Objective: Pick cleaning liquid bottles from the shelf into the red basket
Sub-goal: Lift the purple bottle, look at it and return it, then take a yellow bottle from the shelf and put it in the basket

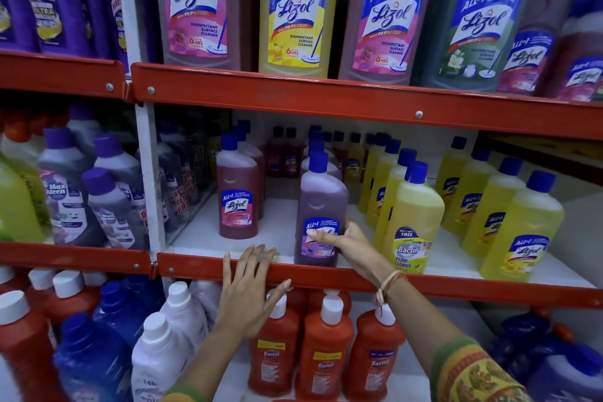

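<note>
A purple Lizol bottle (pixel 321 199) with a blue cap stands upright at the front of the middle shelf (pixel 326 277). My right hand (pixel 349 243) is wrapped around its lower label, gripping it. My left hand (pixel 249 290) hovers with fingers spread over the red shelf edge, just left of that bottle, holding nothing. A pink Lizol bottle (pixel 238 192) stands further left on the same shelf. The red basket is out of view.
Yellow Lizol and Bactin bottles (pixel 414 222) crowd the right of the middle shelf. Large Lizol bottles (pixel 298 10) fill the top shelf. Red Bactin bottles (pixel 326 346) and white and blue bottles stand below. Purple-capped Max Kleen bottles (pixel 65 192) sit in the left bay.
</note>
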`<action>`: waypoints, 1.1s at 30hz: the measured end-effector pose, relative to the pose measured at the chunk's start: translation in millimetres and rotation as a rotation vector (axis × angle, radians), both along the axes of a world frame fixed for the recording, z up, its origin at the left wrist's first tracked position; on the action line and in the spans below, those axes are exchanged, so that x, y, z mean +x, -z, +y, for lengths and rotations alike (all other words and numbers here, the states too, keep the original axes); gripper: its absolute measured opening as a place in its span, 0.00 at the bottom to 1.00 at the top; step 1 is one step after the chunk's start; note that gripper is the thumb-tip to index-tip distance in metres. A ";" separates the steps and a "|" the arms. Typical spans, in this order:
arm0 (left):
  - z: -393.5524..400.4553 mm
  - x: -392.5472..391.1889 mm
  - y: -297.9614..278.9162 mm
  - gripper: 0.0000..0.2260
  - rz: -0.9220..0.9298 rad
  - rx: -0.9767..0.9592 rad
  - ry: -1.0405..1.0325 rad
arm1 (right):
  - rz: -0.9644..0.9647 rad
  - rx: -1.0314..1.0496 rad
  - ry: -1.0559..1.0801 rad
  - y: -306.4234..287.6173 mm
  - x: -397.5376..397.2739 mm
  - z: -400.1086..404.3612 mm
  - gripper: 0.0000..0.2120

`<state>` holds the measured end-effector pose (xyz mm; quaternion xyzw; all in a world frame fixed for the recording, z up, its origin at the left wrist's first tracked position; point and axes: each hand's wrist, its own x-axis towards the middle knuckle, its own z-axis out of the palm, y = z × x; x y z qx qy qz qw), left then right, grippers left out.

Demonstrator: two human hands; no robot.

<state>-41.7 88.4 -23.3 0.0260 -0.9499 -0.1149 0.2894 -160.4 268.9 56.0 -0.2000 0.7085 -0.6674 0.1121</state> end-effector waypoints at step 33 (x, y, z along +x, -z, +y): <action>167.2 -30.4 -10.1 0.23 0.041 0.040 0.141 | 0.177 -0.011 0.133 24.6 -38.6 156.0 0.35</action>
